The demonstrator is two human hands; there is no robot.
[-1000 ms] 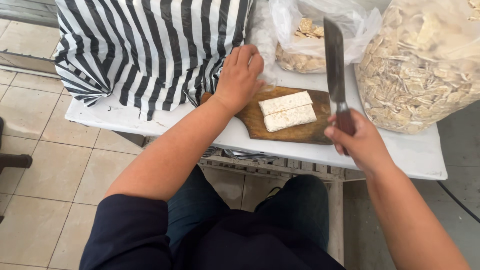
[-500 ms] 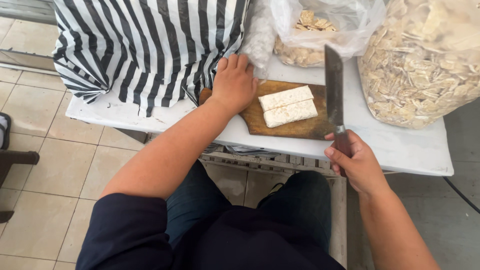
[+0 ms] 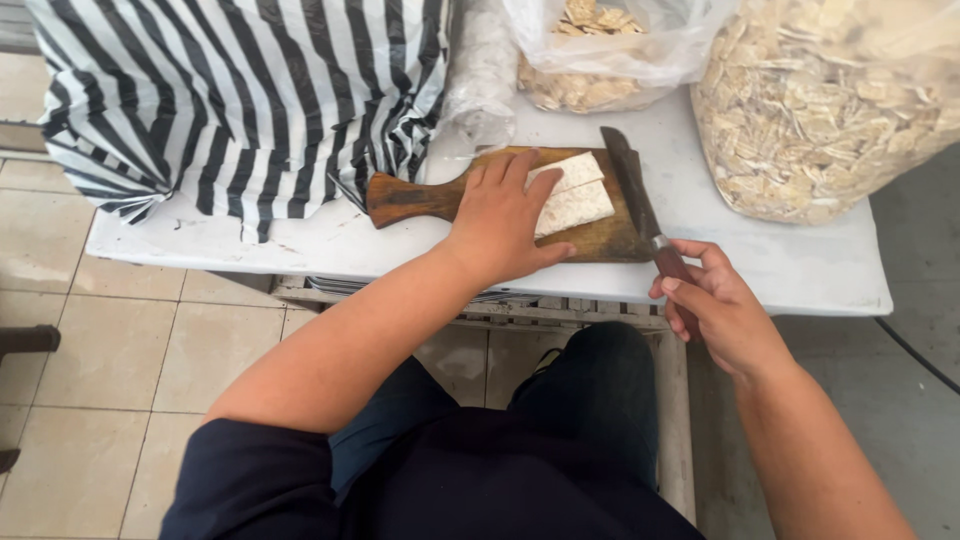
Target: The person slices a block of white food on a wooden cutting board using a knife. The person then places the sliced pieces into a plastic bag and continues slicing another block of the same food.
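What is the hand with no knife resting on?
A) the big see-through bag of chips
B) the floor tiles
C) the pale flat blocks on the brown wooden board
C: the left hand lies flat across the pale flat blocks on the brown wooden cutting board, while the right hand holds the wooden-handled knife.

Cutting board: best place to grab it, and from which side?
Take the cutting board by its narrow handle, coming from the left. The handle sticks out bare toward the striped bag, while the left hand and white blocks cover the wide part, and the knife in the right hand lies along the right edge.
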